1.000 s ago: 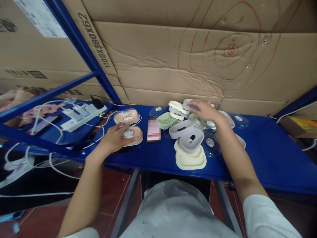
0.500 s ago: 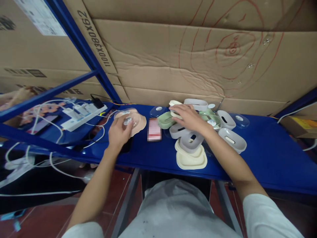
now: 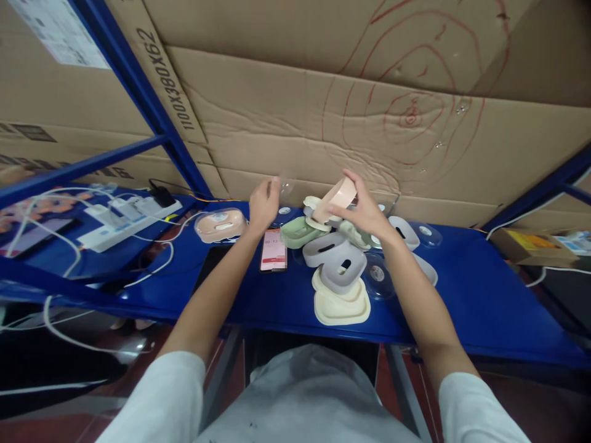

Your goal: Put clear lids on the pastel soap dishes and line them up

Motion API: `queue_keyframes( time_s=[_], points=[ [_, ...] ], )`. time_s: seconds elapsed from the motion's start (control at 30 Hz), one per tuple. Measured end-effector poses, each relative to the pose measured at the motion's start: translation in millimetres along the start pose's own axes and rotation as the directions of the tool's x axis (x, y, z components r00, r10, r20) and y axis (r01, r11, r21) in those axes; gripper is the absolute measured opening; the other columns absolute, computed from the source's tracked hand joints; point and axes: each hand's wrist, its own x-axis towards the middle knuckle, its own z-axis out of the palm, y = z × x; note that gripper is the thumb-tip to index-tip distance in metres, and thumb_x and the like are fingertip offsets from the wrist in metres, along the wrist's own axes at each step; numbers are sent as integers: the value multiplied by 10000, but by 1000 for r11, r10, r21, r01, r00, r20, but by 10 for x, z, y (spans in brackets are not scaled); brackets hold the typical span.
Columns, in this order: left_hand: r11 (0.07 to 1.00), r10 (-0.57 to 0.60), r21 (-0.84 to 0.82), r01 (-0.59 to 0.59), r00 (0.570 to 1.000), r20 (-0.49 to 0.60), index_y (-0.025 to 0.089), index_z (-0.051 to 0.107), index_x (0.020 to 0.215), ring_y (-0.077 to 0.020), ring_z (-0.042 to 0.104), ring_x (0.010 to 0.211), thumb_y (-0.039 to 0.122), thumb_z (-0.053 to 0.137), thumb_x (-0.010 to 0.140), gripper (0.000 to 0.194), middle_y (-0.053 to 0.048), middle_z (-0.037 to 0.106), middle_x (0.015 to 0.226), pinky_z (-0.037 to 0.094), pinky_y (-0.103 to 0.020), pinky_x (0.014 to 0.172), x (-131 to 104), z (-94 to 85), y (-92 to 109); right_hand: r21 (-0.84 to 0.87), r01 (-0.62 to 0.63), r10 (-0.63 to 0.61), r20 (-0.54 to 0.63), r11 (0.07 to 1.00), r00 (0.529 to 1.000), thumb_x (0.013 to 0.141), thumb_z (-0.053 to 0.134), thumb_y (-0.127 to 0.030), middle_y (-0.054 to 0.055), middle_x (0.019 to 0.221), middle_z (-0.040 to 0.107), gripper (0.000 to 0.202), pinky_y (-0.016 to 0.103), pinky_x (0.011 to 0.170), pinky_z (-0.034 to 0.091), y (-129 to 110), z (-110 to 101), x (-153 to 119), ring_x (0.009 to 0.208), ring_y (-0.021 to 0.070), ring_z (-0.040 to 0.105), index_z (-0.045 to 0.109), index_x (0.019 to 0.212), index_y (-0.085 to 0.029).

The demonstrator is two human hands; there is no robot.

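Note:
Raised over the back of the blue table, my right hand (image 3: 367, 212) grips a peach oval soap dish (image 3: 340, 194), tilted up on its side. My left hand (image 3: 265, 206) is closed on a clear plastic lid (image 3: 287, 185), faint and blurred against the cardboard. Below my hands lie a green dish (image 3: 300, 234) and cream pieces. Nearer to me, a grey slotted dish (image 3: 344, 269) rests on a cream dish (image 3: 342, 306). Another peach piece (image 3: 221, 226) under a clear cover lies to the left.
A phone (image 3: 273, 251) with a lit pink screen lies left of the dishes. Clear lids (image 3: 378, 274) lie among the grey dishes. A white power strip (image 3: 132, 221) with cables sits far left. Cardboard (image 3: 277, 117) walls the back; a blue post (image 3: 152, 92) rises at left.
My left hand has lifted off the peach pieces and moved right with a clear lid. My right hand has risen and now holds a peach dish. The camera view has shifted slightly.

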Motion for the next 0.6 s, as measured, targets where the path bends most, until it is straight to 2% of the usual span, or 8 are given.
queue_keyframes(
  time_s=[0.1, 0.17, 0.27, 0.4, 0.5, 0.6],
  points=[
    [980, -147, 133, 150, 989, -30, 108, 670, 1387, -408, 613, 1324, 704, 355, 1066, 747, -275, 673, 1361, 426, -590, 1147, 68, 65, -261, -9, -63, 63, -8, 998, 998, 839, 783, -592, 152, 1639, 427, 988, 493, 1159, 507, 304, -228, 63, 1453, 339, 500, 322, 1647, -258],
    [973, -165, 165, 160, 986, 20, 76, 663, 1406, -428, 588, 1360, 666, 401, 1060, 733, -299, 654, 1382, 403, -617, 1167, 52, 144, -358, -50, -73, 70, -50, 996, 996, 825, 788, -594, 151, 1629, 421, 976, 497, 1165, 494, 491, -341, 86, 1459, 341, 481, 339, 1625, -260],
    [974, -149, 192, 123, 981, 127, 61, 640, 1445, -391, 548, 1431, 586, 415, 1071, 684, -283, 635, 1435, 386, -553, 1221, 24, 306, -389, -134, -56, 47, -71, 989, 996, 746, 846, -595, 134, 1578, 452, 998, 531, 1210, 431, 706, -494, 76, 1456, 357, 459, 384, 1568, -271],
    [981, -86, 191, 35, 960, 268, 89, 564, 1541, -316, 478, 1520, 528, 453, 1066, 656, -238, 571, 1550, 374, -446, 1259, 7, 427, -314, -199, -58, 74, 72, 978, 995, 651, 909, -578, 120, 1446, 554, 986, 529, 1161, 463, 860, -633, 2, 1348, 361, 540, 471, 1472, -252],
    [975, -75, 221, 11, 957, 280, 144, 532, 1580, -351, 376, 1588, 532, 465, 1058, 654, -223, 450, 1659, 311, -525, 1292, -23, 283, -295, -283, -96, 144, 154, 954, 977, 676, 906, -578, 105, 1347, 647, 806, 521, 1094, 511, 924, -664, -50, 1259, 362, 603, 608, 1356, -263],
    [952, -96, 306, 18, 965, 242, 237, 534, 1582, -444, 277, 1615, 540, 516, 1026, 634, -196, 364, 1715, 152, -725, 1287, -72, -93, -379, -418, -99, 197, 199, 903, 960, 781, 843, -593, 107, 1297, 711, 586, 506, 1069, 531, 989, -667, -75, 1198, 347, 656, 721, 1249, -263]
  ],
)
